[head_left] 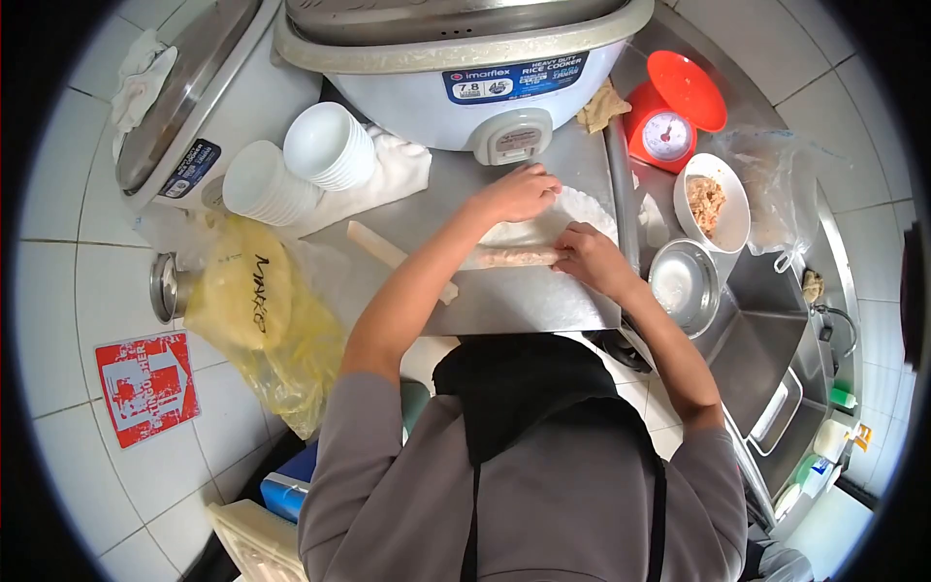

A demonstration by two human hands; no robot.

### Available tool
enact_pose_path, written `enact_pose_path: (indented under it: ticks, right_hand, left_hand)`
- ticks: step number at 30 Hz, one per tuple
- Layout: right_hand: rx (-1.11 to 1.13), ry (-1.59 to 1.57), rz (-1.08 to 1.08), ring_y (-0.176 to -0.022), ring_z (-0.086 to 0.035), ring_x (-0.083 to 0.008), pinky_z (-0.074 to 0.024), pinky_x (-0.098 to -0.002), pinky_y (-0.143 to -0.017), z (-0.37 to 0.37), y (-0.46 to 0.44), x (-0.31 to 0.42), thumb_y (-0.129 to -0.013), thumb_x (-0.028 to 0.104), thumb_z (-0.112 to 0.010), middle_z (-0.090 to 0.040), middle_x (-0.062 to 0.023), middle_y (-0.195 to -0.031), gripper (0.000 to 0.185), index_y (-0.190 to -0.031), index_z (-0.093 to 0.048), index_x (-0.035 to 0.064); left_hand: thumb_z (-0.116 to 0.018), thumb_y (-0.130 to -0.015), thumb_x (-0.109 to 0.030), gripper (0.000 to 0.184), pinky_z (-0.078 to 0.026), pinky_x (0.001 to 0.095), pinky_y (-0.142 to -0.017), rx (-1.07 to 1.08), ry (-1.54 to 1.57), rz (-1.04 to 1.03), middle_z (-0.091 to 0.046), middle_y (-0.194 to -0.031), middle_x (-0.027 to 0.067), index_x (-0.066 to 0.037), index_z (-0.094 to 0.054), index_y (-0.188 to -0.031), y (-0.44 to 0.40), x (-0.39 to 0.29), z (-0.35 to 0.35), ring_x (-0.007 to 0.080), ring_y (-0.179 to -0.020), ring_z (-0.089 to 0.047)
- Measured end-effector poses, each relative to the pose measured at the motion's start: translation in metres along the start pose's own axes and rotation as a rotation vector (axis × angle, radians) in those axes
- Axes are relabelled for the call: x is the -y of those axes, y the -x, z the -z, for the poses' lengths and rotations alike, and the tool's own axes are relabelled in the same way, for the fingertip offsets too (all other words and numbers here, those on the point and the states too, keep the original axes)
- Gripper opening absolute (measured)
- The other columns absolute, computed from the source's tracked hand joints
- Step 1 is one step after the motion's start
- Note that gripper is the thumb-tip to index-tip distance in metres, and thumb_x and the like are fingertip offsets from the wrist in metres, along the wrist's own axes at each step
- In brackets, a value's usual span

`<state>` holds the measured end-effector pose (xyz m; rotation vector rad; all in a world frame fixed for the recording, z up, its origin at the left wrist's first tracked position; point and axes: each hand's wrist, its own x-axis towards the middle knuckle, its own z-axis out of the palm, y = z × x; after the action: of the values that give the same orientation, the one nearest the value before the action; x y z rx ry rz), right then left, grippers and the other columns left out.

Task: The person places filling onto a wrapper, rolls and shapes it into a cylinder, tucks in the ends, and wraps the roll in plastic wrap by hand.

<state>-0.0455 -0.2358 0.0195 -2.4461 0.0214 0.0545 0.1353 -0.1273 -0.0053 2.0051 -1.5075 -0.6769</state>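
Note:
On the steel worktop [543, 306] lies a thin, pale, round wrapper [587, 209]. My left hand [519, 194] is at its far edge, fingers curled and pinched on the wrapper. A long, narrow strip of pinkish filling [509, 256], apparently partly covered by wrapper, runs along the near side. Closed around its right end are the fingers of my right hand [592, 260]. To the left, partly behind my left forearm, lies a slim rolled spring roll [373, 242]; another pale roll end [448, 293] shows beyond the arm.
A large rice cooker [427, 102] stands behind the worktop. Stacked white bowls [335, 145] rest on a cloth at left, above a yellow plastic bag [247, 291]. At right are a red scale [664, 126], a bowl of filling [706, 204], a metal bowl [685, 286] and a sink [761, 339].

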Motion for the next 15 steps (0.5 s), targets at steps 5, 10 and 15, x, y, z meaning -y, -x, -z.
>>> enact_pose_path:
  ticks: [5, 10, 15]
  right_hand:
    - [0.078, 0.017, -0.031, -0.091, -0.058, -0.0308, -0.0470, -0.0393, -0.079, 0.002, -0.009, 0.009, -0.066, 0.009, -0.075, -0.060, -0.0119, -0.088, 0.025, -0.086, -0.063, 0.0007]
    - [0.101, -0.004, -0.017, -0.090, -0.059, -0.0304, -0.0475, -0.0398, -0.078, -0.009, -0.017, 0.012, -0.064, 0.010, -0.076, -0.060, -0.0120, -0.087, 0.026, -0.085, -0.063, 0.0006]
    - [0.053, -0.030, 0.034, -0.090, -0.059, -0.0305, -0.0479, -0.0405, -0.077, -0.017, -0.023, 0.014, -0.064, 0.010, -0.076, -0.061, -0.0117, -0.087, 0.022, -0.080, -0.065, 0.0017]
  left_hand:
    - [-0.040, -0.089, -0.016, 0.032, -0.038, 0.0380, -0.097, 0.007, -0.022, 0.005, -0.051, -0.112, 0.0134, -0.008, -0.059, -0.114, 0.001, -0.001, 0.001, 0.0301, -0.113, -0.046]
    - [-0.040, -0.088, -0.015, 0.033, -0.037, 0.0379, -0.098, -0.021, -0.030, -0.002, -0.051, -0.114, 0.0133, -0.008, -0.059, -0.114, 0.002, 0.000, -0.002, 0.0299, -0.114, -0.047]
    - [-0.042, -0.087, -0.016, 0.033, -0.037, 0.0380, -0.098, 0.008, -0.010, 0.008, -0.051, -0.113, 0.0137, -0.008, -0.059, -0.115, -0.001, 0.002, -0.001, 0.0293, -0.114, -0.047]
